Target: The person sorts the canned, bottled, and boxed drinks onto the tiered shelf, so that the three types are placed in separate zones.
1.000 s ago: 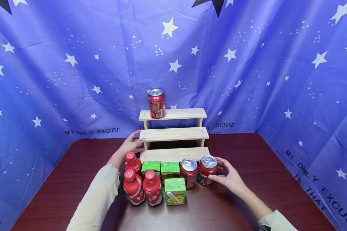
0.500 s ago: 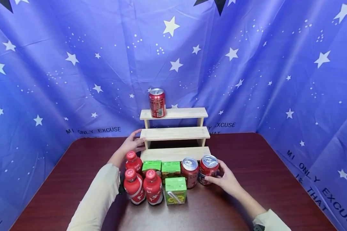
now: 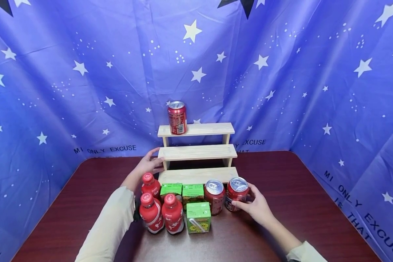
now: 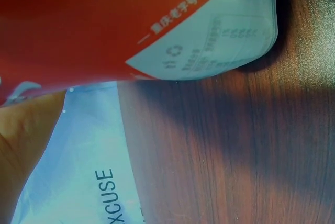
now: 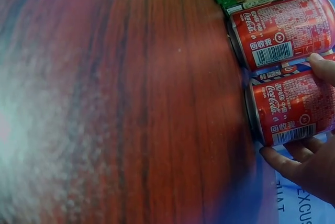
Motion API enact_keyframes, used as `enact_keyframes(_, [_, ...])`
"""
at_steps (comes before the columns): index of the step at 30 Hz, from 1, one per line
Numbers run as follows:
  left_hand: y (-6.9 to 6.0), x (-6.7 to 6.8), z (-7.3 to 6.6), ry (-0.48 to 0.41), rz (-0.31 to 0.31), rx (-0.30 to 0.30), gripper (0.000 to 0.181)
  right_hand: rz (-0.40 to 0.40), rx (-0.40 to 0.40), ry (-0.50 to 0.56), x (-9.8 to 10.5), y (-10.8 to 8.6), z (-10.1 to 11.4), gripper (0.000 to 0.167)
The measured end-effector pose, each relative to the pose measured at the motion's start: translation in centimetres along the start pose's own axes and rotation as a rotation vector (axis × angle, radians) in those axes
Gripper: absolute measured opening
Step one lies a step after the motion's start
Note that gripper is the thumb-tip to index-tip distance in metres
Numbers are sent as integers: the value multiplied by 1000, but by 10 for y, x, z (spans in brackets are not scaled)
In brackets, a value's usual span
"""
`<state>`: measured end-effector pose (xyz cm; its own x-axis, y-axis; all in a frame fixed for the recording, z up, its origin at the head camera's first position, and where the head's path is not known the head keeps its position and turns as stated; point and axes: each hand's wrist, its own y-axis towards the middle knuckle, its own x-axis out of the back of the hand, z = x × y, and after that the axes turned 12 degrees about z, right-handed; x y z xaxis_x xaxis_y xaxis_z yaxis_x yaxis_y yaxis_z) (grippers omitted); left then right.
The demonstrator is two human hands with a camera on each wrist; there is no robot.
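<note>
My right hand (image 3: 258,209) holds a red cola can (image 3: 236,194), thumb on the near side and fingers around the right; it stands at the row's right end. In the right wrist view, thumb and fingers lie on opposite sides of this can (image 5: 285,109). Close to its left stands another cola can (image 3: 214,200). At the left end of the stepped wooden shelf (image 3: 198,152), my left hand (image 3: 149,164) grips the middle board's end; some fingers are hidden. A red bottle (image 4: 104,30) fills much of the left wrist view, which shows no fingertips.
A third cola can (image 3: 177,118) stands on the shelf's top board, at left. Before the shelf are green drink boxes (image 3: 198,218) and red bottles (image 3: 173,214), one bottle (image 3: 150,185) beside my left forearm. A star-patterned cloth (image 3: 118,72) hangs behind the dark wooden table (image 3: 101,174).
My right thumb has slid left across the near side of the held can, and that can has shifted slightly right. My left hand keeps its place on the shelf.
</note>
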<state>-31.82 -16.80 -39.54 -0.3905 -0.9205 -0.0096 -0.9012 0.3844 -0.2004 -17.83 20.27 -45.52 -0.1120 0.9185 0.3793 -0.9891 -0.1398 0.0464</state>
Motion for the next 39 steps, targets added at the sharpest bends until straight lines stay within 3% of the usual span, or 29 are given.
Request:
enact_keyframes(4, [-3, -2, -4, -2, 4, -3, 65, -21, -1, -37, 3, 1, 1, 77])
enact_keyframes(9, [6, 5, 5, -1, 1, -8, 66, -40, -1, -52, 8, 2, 5, 78])
enact_keyframes(25, [11, 5, 8, -4, -4, -4, 66, -74, 58, -118, 28, 15, 36, 78])
enact_keyframes(39, [12, 6, 10, 15, -19, 11, 65, -93, 120, -169, 39, 53, 81, 77])
